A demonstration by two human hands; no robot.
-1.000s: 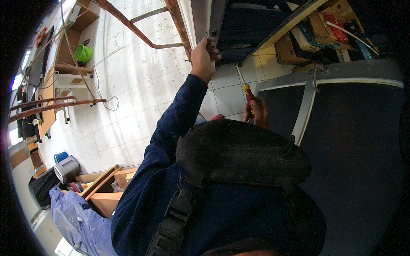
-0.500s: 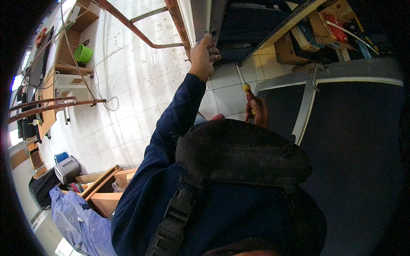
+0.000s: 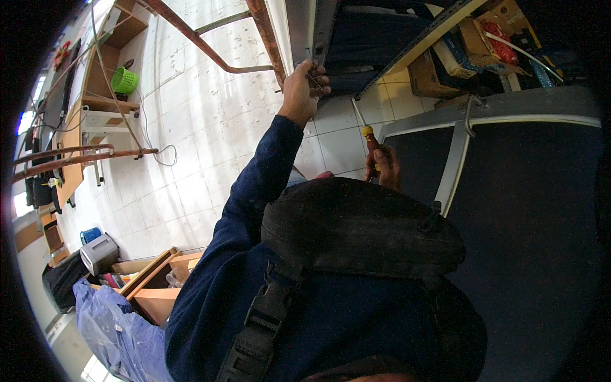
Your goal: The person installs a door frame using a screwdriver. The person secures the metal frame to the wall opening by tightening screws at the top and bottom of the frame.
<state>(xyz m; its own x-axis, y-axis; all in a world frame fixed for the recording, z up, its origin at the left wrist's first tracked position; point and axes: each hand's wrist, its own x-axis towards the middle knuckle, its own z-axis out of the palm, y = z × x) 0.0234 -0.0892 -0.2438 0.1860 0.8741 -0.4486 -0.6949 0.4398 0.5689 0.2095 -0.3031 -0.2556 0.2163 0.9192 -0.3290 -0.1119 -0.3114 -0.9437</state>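
My left hand [image 3: 303,92] is raised beside a grey metal frame [image 3: 301,28] at the top centre. Its fingers are curled, and whatever lies in them is too small to make out. Just beyond the fingertips, a thin dark screw-like piece [image 3: 309,53] sticks out from the frame. Lower and to the right, my right hand [image 3: 386,167] is closed round a screwdriver [image 3: 370,141] with a yellow and reddish-brown handle. The screwdriver's pale shaft points up and away from me, apart from the frame.
A rusty metal stand [image 3: 223,63] rises left of the frame. On the right are a dark panel with a grey rim [image 3: 541,105] and a shelf with cardboard boxes [image 3: 429,73]. A desk holding a green basket [image 3: 124,80] is far left; an open drawer [image 3: 156,299] sits lower left.
My left hand has drawn back a little toward me along the frame, its fingers loosening slightly, and the thin screw-like piece now shows. The right hand and screwdriver have stayed almost still.
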